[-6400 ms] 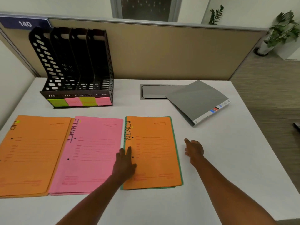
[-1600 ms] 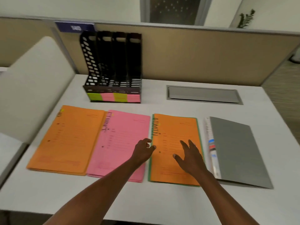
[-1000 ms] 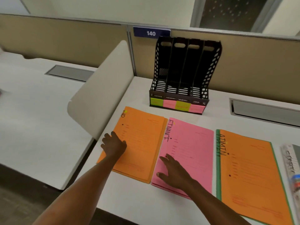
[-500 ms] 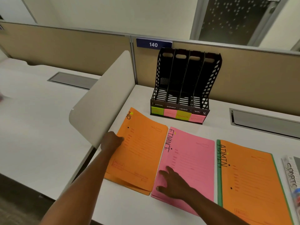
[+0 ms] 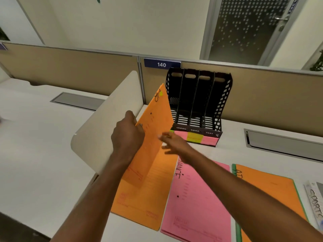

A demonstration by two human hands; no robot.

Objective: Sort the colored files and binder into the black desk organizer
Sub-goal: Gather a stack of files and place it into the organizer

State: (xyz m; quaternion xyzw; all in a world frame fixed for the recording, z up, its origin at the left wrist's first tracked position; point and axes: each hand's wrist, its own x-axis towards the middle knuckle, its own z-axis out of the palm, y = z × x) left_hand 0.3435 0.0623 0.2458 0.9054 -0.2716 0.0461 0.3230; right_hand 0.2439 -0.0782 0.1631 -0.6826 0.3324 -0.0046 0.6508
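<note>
My left hand (image 5: 127, 135) grips the left edge of the orange file marked HR (image 5: 157, 116) and holds that side up off the desk, tilted toward the organizer. Its lower sheet still lies flat on the desk. My right hand (image 5: 172, 143) is open with fingers spread, fingertips at the raised sheet's right side. The black desk organizer (image 5: 197, 102) stands just behind, its slots showing no files and coloured labels along its front. The pink FINANCE file (image 5: 197, 198), the green-edged orange file (image 5: 272, 187) and the SPORTS binder (image 5: 314, 201) lie flat to the right.
A white curved side divider (image 5: 104, 123) stands right beside my left hand. The beige partition (image 5: 262, 95) closes off the back of the desk. A grey cable-tray lid (image 5: 283, 144) is set into the desk at right. A neighbouring white desk (image 5: 35, 137) lies to the left.
My left hand has raised the HR file's left side from flat to steeply tilted. My right hand has left the pink file and moved up to the raised orange sheet.
</note>
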